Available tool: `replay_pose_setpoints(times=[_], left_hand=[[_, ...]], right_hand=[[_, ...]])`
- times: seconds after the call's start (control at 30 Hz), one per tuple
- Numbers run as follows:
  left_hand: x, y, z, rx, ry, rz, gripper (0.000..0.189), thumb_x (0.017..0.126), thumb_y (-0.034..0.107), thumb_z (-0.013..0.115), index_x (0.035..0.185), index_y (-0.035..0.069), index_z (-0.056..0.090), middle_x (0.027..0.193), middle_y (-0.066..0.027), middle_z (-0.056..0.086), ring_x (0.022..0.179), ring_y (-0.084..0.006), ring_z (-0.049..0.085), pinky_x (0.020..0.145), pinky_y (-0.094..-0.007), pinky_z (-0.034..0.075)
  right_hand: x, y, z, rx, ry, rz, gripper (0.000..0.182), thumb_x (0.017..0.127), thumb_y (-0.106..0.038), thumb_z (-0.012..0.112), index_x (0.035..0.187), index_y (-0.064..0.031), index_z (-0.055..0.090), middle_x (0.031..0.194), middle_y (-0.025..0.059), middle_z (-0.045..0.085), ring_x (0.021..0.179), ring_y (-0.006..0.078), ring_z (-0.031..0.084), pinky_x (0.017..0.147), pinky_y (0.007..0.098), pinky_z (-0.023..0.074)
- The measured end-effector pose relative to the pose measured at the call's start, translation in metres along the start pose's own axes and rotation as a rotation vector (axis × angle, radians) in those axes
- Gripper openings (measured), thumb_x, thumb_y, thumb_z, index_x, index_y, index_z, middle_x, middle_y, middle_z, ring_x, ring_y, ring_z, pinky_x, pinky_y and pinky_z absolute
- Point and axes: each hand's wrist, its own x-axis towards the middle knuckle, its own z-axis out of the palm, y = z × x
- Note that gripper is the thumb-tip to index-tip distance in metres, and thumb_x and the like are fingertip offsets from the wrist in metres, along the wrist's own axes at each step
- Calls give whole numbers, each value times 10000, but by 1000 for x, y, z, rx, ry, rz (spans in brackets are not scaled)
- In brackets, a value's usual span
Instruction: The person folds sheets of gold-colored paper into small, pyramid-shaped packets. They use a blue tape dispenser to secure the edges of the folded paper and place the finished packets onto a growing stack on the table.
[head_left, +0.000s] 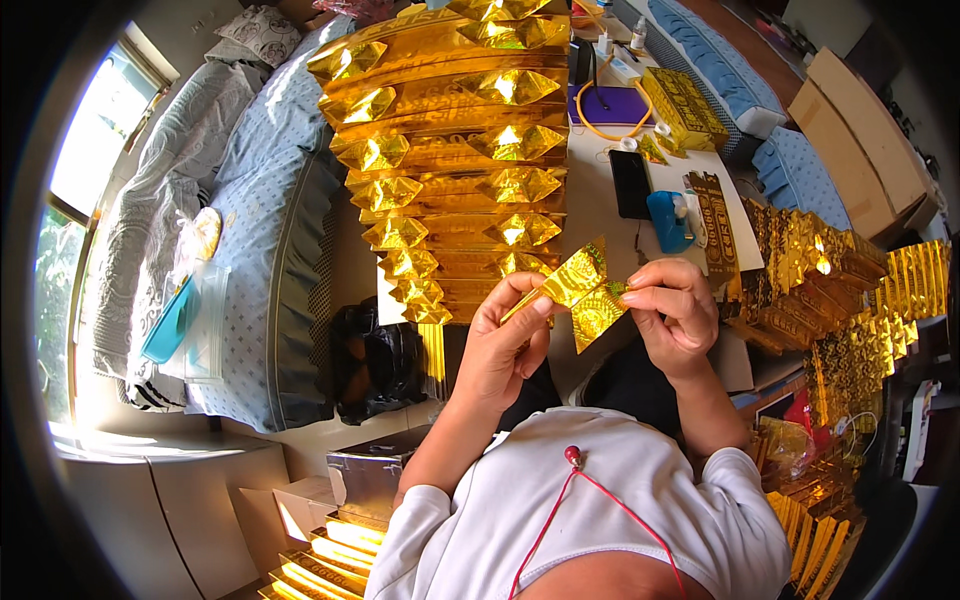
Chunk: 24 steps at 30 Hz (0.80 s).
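Note:
A partly folded sheet of gold foil paper (596, 309) is held up between my two hands, with pointed flaps spreading above and below its middle. My left hand (491, 352) grips its narrow folded end between thumb and fingers. At the opposite side, the thumb and fingertips of my right hand (679, 319) pinch a small tip of the foil. Just beyond my hands, overlapping gold foil paper pieces (450, 161) lie in a long stack, with raised, ingot-shaped ends along both sides. My left fingers cover part of the piece I hold.
Right of the stack, the white table (592, 244) carries a black phone (630, 184), a blue tape dispenser (669, 223), a purple notebook (607, 105) and a gold box (684, 109). More gold foil stacks (810, 277) stand at the right. A blue-covered bed (262, 225) lies left.

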Motion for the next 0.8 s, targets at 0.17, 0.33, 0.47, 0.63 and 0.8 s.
replay_pose_setpoints(times=[0.17,0.33,0.47,0.63,0.8], left_hand=[[-3,1,0,16,11,33,156,953,130,644,1079,70,576,881,-66,698,414,-31,376,372,-188,271],[-4,-1,-2,24,5,25,149,960,141,639,1075,69,577,881,-61,703,416,-27,375,374,-189,272],[-4,-2,-4,31,12,3,139,969,156,629,1072,76,578,902,-61,713,414,-25,375,374,-188,276],[-2,-4,-4,48,-12,-38,138,976,169,622,1072,80,579,937,-67,722,420,-24,381,376,-185,281],[-2,-7,-5,73,-21,-70,143,977,184,623,1071,84,583,945,-66,721,429,-22,379,380,-185,273]], right_hand=[[-2,0,1,0,2,30,259,776,63,753,963,-99,676,957,79,636,816,206,632,689,285,517],[-3,-1,2,4,10,42,250,775,66,750,951,-95,677,950,80,638,820,208,632,697,287,516],[-1,-2,4,22,24,43,228,780,66,747,937,-81,671,943,84,639,818,212,630,711,293,516],[-3,-1,5,95,59,124,199,798,61,741,935,-53,652,938,91,639,834,211,626,735,293,512],[-2,-1,6,128,65,140,189,816,55,729,952,-42,641,942,94,643,861,214,622,764,296,505]])
